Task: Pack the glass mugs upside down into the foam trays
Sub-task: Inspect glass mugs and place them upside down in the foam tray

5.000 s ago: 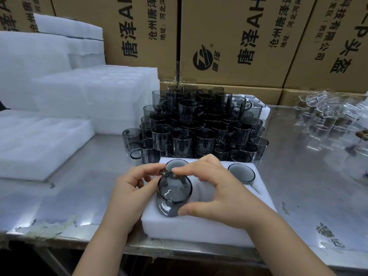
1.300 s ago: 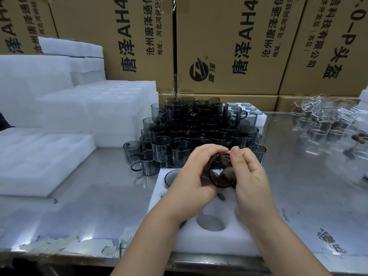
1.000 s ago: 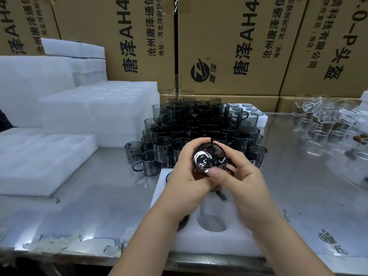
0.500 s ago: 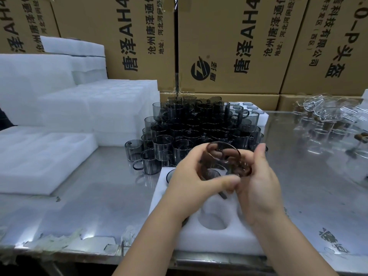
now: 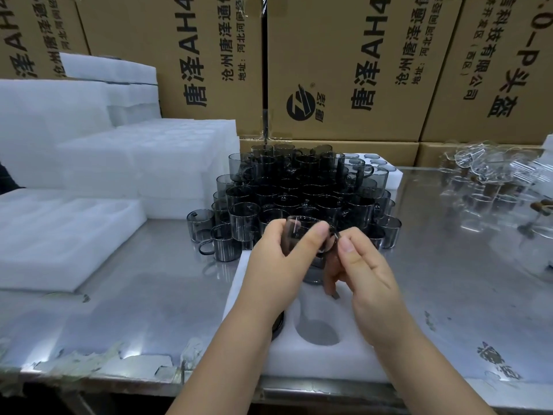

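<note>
A smoky glass mug (image 5: 299,232) is held in the air over the far part of a white foam tray (image 5: 323,363), just in front of a dense cluster of matching dark mugs (image 5: 299,187). The left hand (image 5: 278,265) wraps its fingers around the mug's body, thumb across the front. The right hand (image 5: 365,271) pinches the handle between thumb and forefinger. A round pocket (image 5: 317,332) lies open in the tray below the wrists. The tray sits on a steel table (image 5: 149,295), with stacked foam (image 5: 134,163) at left, clear glassware (image 5: 493,187) at right and cartons (image 5: 344,70) behind.
</note>
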